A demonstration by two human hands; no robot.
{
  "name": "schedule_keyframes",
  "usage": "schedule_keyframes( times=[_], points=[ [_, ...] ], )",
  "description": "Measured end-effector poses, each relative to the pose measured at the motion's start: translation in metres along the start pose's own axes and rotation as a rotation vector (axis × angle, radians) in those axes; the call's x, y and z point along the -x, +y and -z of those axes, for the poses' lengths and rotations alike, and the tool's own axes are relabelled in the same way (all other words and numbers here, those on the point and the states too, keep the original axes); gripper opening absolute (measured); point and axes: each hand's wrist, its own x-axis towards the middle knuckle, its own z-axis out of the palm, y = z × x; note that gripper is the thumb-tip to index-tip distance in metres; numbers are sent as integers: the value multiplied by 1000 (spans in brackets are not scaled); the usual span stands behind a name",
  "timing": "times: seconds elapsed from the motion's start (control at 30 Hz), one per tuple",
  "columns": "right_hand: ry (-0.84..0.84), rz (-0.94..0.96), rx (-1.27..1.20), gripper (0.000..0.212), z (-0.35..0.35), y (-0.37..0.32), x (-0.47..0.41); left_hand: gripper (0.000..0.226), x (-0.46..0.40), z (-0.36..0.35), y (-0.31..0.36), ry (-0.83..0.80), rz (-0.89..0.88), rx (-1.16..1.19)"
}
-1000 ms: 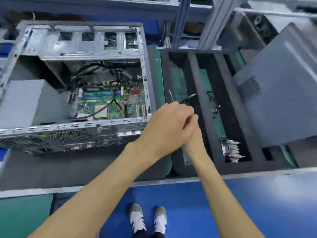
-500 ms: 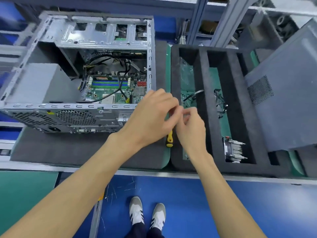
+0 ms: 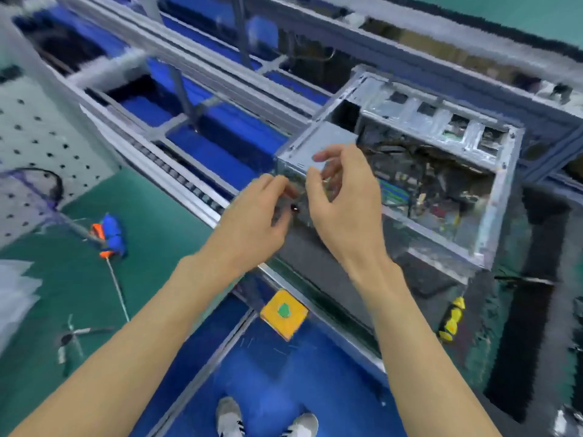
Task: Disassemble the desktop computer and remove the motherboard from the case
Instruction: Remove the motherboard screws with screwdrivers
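The open metal computer case lies on its side on a dark mat, and the green motherboard with black cables shows inside. Both hands hover together at the case's near left corner. My left hand has its fingers curled and pinches a small dark part at its fingertips; blur hides what the part is. My right hand is just right of it, fingers loosely spread and holding nothing, in front of the grey box inside the case.
A yellow-and-black screwdriver lies on the mat right of my right forearm. A blue-and-orange tool and a thin rod lie on the green table at left. A yellow button box sits on the bench edge. Roller rails run behind.
My view has swung left, so the case now sits at the right. Both hands moved from the foam tray side across to the case's left corner, and the right hand has opened.
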Motion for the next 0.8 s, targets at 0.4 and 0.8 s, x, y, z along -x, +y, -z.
schedule_keyframes(
  times=[0.4,0.8],
  points=[
    [-714,-45,42,6,-266,-77,91,19,187,111,-197,171,739,-116],
    [-1048,-196,489,28,-370,-28,179,12,284,108,-262,0,965,8]
  ],
)
